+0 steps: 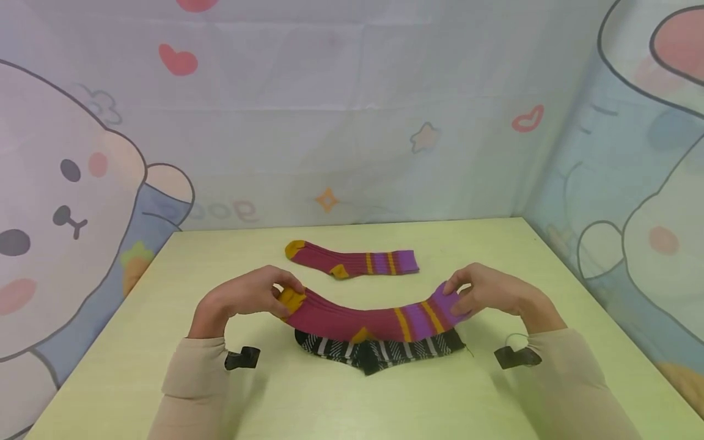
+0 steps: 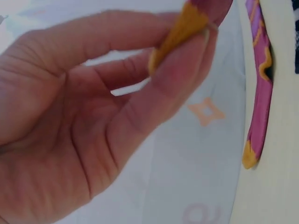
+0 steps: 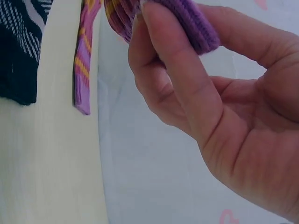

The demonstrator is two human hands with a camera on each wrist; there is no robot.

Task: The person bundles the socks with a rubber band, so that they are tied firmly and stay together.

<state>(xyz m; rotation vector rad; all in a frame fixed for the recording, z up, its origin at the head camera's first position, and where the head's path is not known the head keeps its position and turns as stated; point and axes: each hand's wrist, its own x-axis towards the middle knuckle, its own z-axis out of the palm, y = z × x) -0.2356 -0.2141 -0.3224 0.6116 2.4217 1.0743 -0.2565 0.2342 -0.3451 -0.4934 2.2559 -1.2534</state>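
Both hands hold a maroon sock [image 1: 341,321] with a mustard toe and heel and a purple striped cuff; it sags in the middle between them. My left hand [image 1: 250,294] pinches the mustard toe [image 2: 180,37] between thumb and fingers. At the other end, my right hand [image 1: 492,292] pinches the purple cuff [image 3: 194,25]. Beneath the held sock, a black and white patterned sock [image 1: 390,354] lies on the table, its upper part covered in the head view. A matching maroon sock [image 1: 341,260] lies flat farther back, toe to the left.
The pale table [image 1: 429,403] ends at a hanging cloth [image 1: 352,153] printed with hearts and stars. Printed cartoon cloths also stand along the left and right sides. Black straps [image 1: 242,358] show by the sleeved wrists.
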